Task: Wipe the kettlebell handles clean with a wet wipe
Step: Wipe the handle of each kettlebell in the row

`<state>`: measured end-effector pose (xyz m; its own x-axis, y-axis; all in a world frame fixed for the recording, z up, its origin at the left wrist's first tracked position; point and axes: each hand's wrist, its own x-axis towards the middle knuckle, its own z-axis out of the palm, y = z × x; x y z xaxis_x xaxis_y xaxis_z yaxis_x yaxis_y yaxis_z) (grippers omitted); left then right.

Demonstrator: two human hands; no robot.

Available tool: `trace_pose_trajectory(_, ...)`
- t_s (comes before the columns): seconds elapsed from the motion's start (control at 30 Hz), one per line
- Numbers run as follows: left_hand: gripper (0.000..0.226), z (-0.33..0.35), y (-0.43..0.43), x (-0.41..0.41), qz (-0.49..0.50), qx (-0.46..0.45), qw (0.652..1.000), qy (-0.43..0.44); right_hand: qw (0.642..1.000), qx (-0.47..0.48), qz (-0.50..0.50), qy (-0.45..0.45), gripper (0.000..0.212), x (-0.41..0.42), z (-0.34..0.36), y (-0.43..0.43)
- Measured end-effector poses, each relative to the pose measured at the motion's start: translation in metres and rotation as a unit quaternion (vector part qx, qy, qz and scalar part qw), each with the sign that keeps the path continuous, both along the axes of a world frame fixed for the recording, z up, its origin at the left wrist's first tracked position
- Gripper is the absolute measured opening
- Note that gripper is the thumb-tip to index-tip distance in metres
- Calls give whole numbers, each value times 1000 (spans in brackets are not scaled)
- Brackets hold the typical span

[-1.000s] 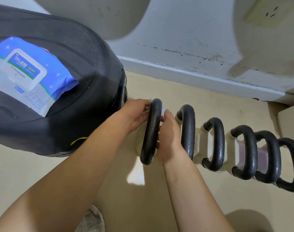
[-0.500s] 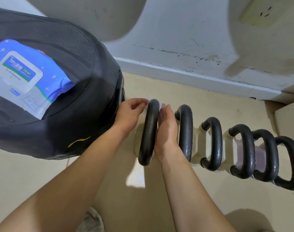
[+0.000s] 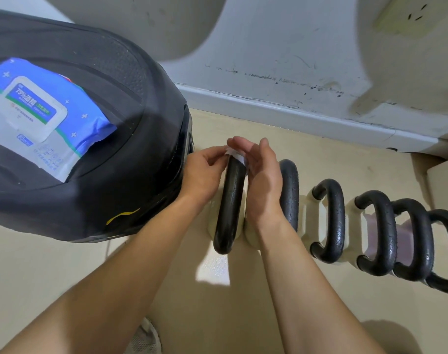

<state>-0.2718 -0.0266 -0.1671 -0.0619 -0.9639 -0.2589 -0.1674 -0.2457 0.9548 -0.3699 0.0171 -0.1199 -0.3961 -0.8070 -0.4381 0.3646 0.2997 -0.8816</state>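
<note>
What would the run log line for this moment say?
step: wiping leftmost handle | left hand: pinches wipe | right hand: holds wipe's other end | wipe: over handle top

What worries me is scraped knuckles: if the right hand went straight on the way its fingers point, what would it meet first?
Probably the baseboard. The right hand points away from the person, slightly left, by the handle top; beyond it only bare floor shows before the baseboard, though depth is unclear.
</note>
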Motion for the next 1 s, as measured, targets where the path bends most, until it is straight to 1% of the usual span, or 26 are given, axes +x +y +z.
trace_pose_trajectory(0.1, 20, -3, -9, -1, -26, 25, 999, 25, 1000, 19, 10, -21, 56, -9, -3, -14)
trace_pose_trajectory(0.13, 20, -6, -13, -2, -43, 37, 998, 20, 999, 30, 10, -26, 57, -10, -5, -20)
trace_pose_trajectory(0.23, 20, -20, -20, -3, -91, 62, 993, -45, 996, 83, 4, -31, 58, -5, -14, -29)
trace_pose_trajectory(0.33, 23, -28, -17, -4, -74, 110, 990, -54, 992, 117, -8, -53, 55, 3, -23, -28)
trace_pose_trajectory(0.37, 22, -27, -16, -5, -61, 111, 991, -48, 991, 115, -3, -65, 54, 4, -19, -27)
trace_pose_trajectory(0.43, 18, -18, -17, -7, -32, 83, 996, -27, 991, 100, -6, -83, 55, 1, -9, -25)
trace_pose_trajectory(0.5, 17, -6, -19, -6, -12, 47, 999, 9, 994, 61, -19, -90, 57, -1, 1, -22)
trace_pose_trajectory(0.57, 17, 4, -17, -6, -7, 26, 998, 51, 995, 28, -30, -88, 57, -2, 5, -17)
trace_pose_trajectory(0.63, 16, 8, -14, -7, -12, 20, 997, 67, 995, 6, -38, -94, 55, 0, 5, -9)
trace_pose_trajectory(0.7, 19, 9, -16, -7, -31, 38, 996, 70, 996, -1, -33, -85, 54, 4, 3, -3)
trace_pose_trajectory(0.83, 21, 15, -30, -10, -101, 120, 988, -10, 996, 45, -27, -78, 53, 4, 2, -16)
trace_pose_trajectory(0.87, 22, 18, -30, -13, -111, 133, 985, -14, 996, 55, -27, -67, 53, 3, 1, -19)
trace_pose_trajectory(0.93, 23, 25, -27, -12, -91, 147, 985, -1, 997, 60, -15, -35, 54, 4, 0, -20)
trace_pose_trajectory(1.0, 29, 36, -16, -5, -58, 142, 987, 48, 999, 35, 0, -25, 53, 9, 5, -8)
